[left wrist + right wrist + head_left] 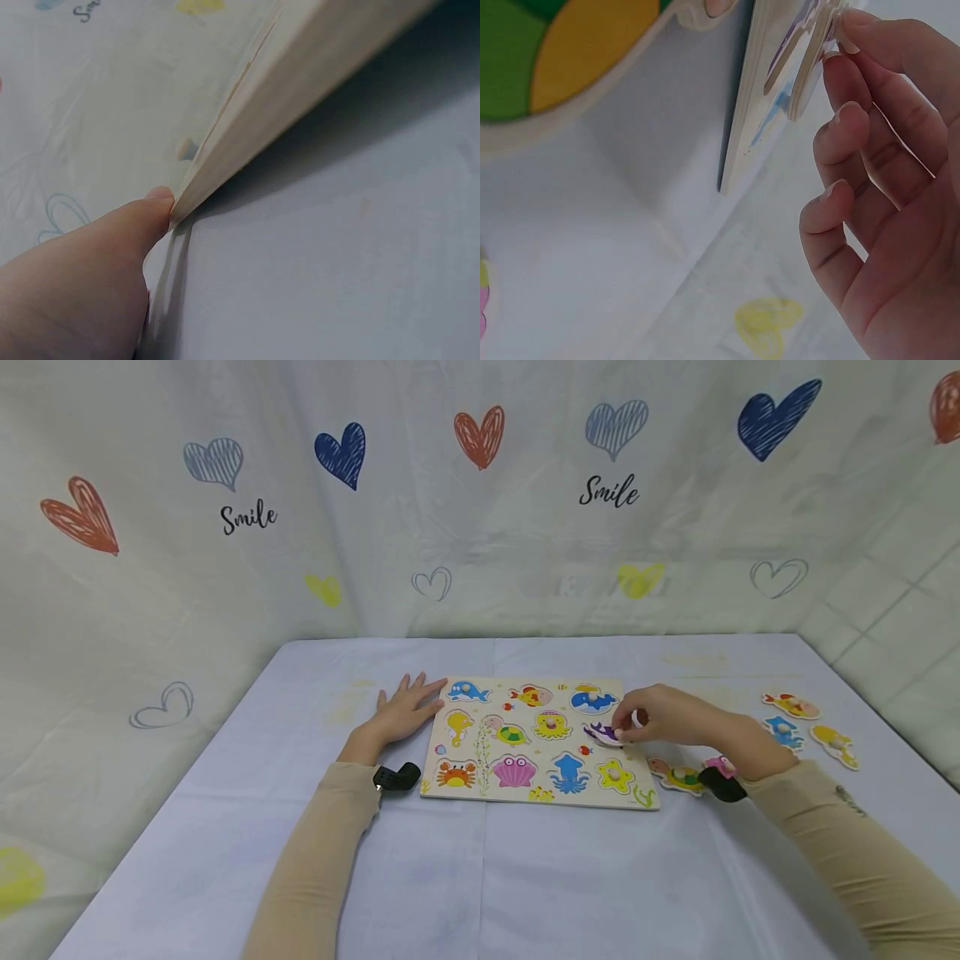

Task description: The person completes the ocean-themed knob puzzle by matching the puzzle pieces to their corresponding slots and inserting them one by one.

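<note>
A wooden peg puzzle board [487, 787] with printed sea animals lies on the table. My left hand [405, 708] rests by its upper left side, fingers spread. In the left wrist view the thumb [142, 217] touches the board's edge. Over the right side of the board, my right hand [660, 714] pinches a purple sea-animal puzzle piece [602, 735] between thumb and fingertips. The right wrist view shows this piece [810, 75] tilted, close over the board's face, with the other fingers loosely bent. Its knob is hidden by my fingers.
A turtle puzzle piece [678, 777] and a pink piece [722, 766] lie beside the board, partly under my right wrist. Farther right are a red-and-yellow fish piece [792, 706], a blue piece [783, 732] and a yellow seahorse piece [836, 746]. A heart-printed curtain [480, 527] hangs behind the table.
</note>
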The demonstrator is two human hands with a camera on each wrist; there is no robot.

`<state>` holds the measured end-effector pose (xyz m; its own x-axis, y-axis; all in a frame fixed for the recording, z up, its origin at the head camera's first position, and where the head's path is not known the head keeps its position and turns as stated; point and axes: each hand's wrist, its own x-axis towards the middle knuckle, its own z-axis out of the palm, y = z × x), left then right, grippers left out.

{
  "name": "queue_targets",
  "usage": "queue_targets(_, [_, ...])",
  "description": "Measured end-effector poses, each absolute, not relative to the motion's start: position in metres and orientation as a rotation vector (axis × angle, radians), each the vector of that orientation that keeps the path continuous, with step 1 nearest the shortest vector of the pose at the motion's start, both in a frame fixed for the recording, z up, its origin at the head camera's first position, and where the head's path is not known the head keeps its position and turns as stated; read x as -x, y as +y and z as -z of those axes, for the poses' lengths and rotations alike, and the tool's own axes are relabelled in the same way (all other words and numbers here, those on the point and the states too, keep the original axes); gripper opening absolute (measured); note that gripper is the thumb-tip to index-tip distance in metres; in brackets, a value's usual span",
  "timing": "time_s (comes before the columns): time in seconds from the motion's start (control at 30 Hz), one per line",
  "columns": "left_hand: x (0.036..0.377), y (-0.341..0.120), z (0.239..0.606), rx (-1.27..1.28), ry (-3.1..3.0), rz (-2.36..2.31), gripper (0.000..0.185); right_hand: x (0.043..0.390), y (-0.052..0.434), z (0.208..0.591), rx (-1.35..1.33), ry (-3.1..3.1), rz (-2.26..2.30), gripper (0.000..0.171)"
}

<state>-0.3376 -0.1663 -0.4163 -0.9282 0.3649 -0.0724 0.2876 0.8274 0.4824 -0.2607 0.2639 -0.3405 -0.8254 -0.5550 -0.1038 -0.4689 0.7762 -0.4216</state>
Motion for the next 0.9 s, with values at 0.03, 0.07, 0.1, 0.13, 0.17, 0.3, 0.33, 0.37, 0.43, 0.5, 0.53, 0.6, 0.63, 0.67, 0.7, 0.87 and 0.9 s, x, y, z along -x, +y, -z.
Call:
queue_targets(0.03, [0.338,-0.166,0.416,-0.512,2.848,-0.712,0.061,0.261,0.263,0.341,0.801,2.747,0.562,0.007])
queue_targets(0.07, [0.338,-0.166,0.416,-0.512,2.849,-0.713,0.061,0.261,0.263,0.341,0.802,2.748,0.556,0.006])
queue_targets(0.1, [0.338,-0.166,0.416,-0.511,2.850,-0.712,0.061,0.261,0.262,0.342,0.803,2.750,0.550,0.006])
queue_targets(0.13, [0.338,-0.166,0.416,-0.510,2.850,-0.712,0.061,0.261,0.261,0.342,0.807,2.752,0.544,0.006])
queue_targets(0.17, [0.338,-0.166,0.416,-0.509,2.850,-0.713,0.062,0.262,0.260,0.343,0.811,2.754,0.536,0.005])
queue_targets(0.3, [0.339,-0.166,0.416,-0.506,2.848,-0.714,0.062,0.262,0.257,0.343,0.818,2.750,0.528,0.005])
queue_targets(0.33, [0.339,-0.166,0.416,-0.505,2.846,-0.715,0.062,0.262,0.256,0.343,0.817,2.747,0.530,0.005])
queue_targets(0.37, [0.339,-0.166,0.416,-0.504,2.846,-0.714,0.062,0.262,0.255,0.343,0.812,2.743,0.534,0.005])
queue_targets(0.43, [0.339,-0.166,0.416,-0.504,2.846,-0.713,0.062,0.262,0.254,0.343,0.806,2.737,0.545,0.004])
queue_targets(0.5, [0.339,-0.166,0.417,-0.505,2.846,-0.716,0.062,0.263,0.253,0.343,0.797,2.734,0.547,0.004])
queue_targets(0.53, [0.339,-0.166,0.417,-0.506,2.846,-0.719,0.062,0.263,0.253,0.344,0.793,2.732,0.548,0.004])
queue_targets(0.6, [0.339,-0.166,0.417,-0.507,2.847,-0.723,0.061,0.264,0.252,0.345,0.788,2.730,0.545,0.004])
queue_targets(0.63, [0.339,-0.166,0.417,-0.507,2.848,-0.723,0.061,0.264,0.252,0.345,0.785,2.731,0.541,0.004])
queue_targets(0.67, [0.339,-0.166,0.417,-0.508,2.847,-0.724,0.061,0.264,0.252,0.345,0.782,2.730,0.540,0.005])
queue_targets(0.7, [0.339,-0.166,0.417,-0.507,2.847,-0.725,0.061,0.264,0.252,0.345,0.779,2.730,0.540,0.005])
queue_targets(0.87, [0.339,-0.166,0.417,-0.507,2.850,-0.720,0.061,0.266,0.251,0.346,0.767,2.725,0.544,0.005])
queue_targets(0.9, [0.339,-0.166,0.417,-0.506,2.850,-0.719,0.061,0.266,0.251,0.346,0.765,2.725,0.543,0.005])
